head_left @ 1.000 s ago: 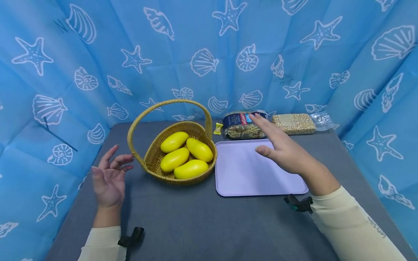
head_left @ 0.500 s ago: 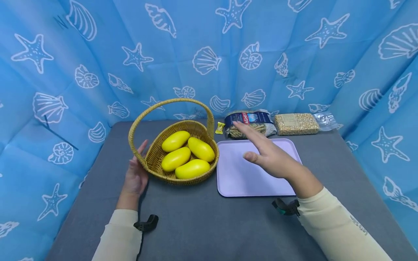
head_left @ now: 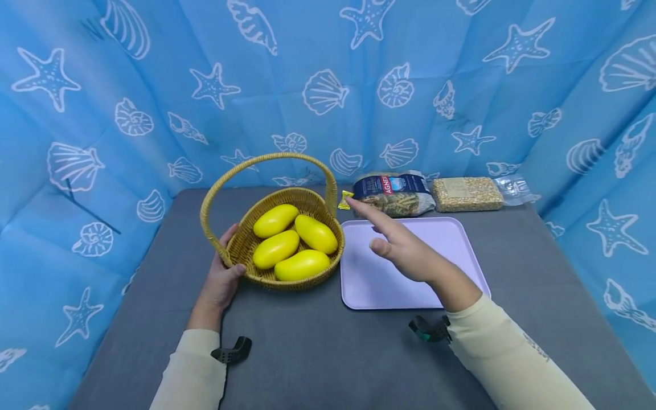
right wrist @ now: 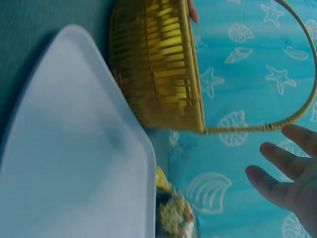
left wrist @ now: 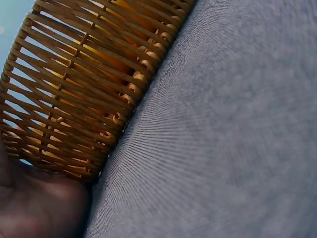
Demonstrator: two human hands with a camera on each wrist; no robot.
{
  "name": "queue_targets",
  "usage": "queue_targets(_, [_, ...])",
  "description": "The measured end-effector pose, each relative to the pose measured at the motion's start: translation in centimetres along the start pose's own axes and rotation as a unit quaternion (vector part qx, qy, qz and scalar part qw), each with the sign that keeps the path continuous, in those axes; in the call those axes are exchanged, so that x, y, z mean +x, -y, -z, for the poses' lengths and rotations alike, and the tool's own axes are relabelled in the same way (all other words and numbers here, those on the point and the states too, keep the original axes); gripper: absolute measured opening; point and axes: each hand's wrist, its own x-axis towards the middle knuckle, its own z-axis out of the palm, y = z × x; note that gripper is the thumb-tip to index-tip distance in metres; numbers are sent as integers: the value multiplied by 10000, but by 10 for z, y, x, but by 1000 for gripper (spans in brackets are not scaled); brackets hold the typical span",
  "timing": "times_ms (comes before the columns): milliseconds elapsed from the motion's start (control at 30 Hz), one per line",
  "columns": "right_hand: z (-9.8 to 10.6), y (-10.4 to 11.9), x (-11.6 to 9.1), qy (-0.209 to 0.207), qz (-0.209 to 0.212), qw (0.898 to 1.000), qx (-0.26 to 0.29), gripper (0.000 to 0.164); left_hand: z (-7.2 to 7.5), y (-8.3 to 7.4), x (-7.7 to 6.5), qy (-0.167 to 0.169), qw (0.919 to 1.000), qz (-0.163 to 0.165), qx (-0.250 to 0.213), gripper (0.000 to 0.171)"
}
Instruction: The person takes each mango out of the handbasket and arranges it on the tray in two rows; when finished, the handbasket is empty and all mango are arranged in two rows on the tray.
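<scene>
The wicker basket (head_left: 302, 198), of yellow-brown strands with a coiled rim, is resting on the left part of the table (head_left: 318, 353), its tall bound handle (head_left: 271, 158) arching above it. Four smooth, glossy, oval yellow fruits (head_left: 275, 249) are lying inside, and in the left wrist view their colour is showing through gaps in the weave. Just beside the basket, a flat lilac tray (head_left: 379, 282) with rounded corners and a raised lip is lying on the grey, finely ribbed cloth. Behind the tray, a small yellow wrapped sweet (head_left: 344, 202), a crinkled clear-and-navy pasta bag (head_left: 394, 193) and a brick-shaped pack of beige kernels (head_left: 466, 193) are lining the back edge, before a blue curtain (head_left: 277, 68) printed with white shells and starfish. Compared with one second ago, when it was hanging apart from the basket, your left hand (head_left: 220, 282) is now grasping the basket's left side; your right hand (head_left: 402, 245) is sitting farther left over the tray, while the fruits are keeping their arrangement. Your left thumb is lying over the rim near the handle's foot, your fingers reaching round the outer wall. Your right hand is holding nothing, hovering with fingers extended and thumb apart, its forearm slanting in from the lower right.
</scene>
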Motion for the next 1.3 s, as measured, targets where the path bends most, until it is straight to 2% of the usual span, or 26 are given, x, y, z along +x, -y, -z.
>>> queue_targets(167, [-12,-5,15,252,320,9939,1024,106,2,-4,0,-33,9996,279,89,104])
queue_targets(300, [-20,-9,29,458,487,9782,1966,109,1,-5,0,-44,9992,372,132,104])
queue_targets(433, [-28,-13,43,610,291,9617,2656,113,1,-6,-1,-29,9992,374,156,104])
queue_targets(600, [-40,-24,58,656,-138,9566,2837,116,0,-5,-2,-28,9993,340,163,104])
queue_targets(767, [-50,-33,73,718,-620,9681,2320,115,0,-5,-1,-74,9992,343,181,104])
queue_targets(833, [-54,-34,78,803,-716,9747,1957,107,0,-5,-1,-102,9991,353,198,103])
queue_targets(967, [-61,-34,86,1175,-807,9839,1080,80,-1,-6,-1,-124,9989,398,236,102])
queue_targets(1133, [-67,-35,93,1692,-1045,9799,147,65,-2,-6,-2,-168,9985,445,253,102])
queue_targets(1300, [-76,-37,102,2185,-971,9667,-909,54,-3,-6,-2,-190,9985,446,260,101])
